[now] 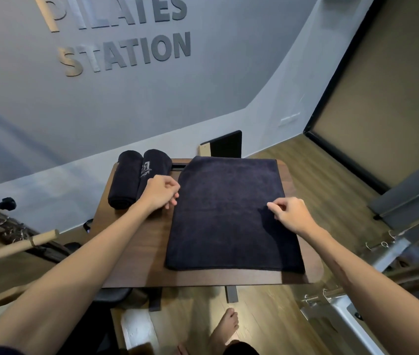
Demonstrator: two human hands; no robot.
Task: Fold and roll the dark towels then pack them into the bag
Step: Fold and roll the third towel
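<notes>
A dark navy towel [231,213] lies folded flat on the small wooden table [136,252], covering its right half. Two rolled dark towels [126,180] lie side by side at the table's far left corner; the right one shows a light logo. My left hand [161,192] hovers at the flat towel's left edge, fingers curled, right next to the rolls. My right hand [293,213] sits over the towel's right edge, fingers loosely bent, thumb and forefinger close together. Whether either hand pinches the cloth is unclear. No bag is identifiable.
A dark panel [225,144] leans behind the table against the grey wall. A wooden bar [16,245] and metal gear stand at left, a metal frame with hooks [331,301] at right. My bare foot [226,329] is on the wood floor below the table.
</notes>
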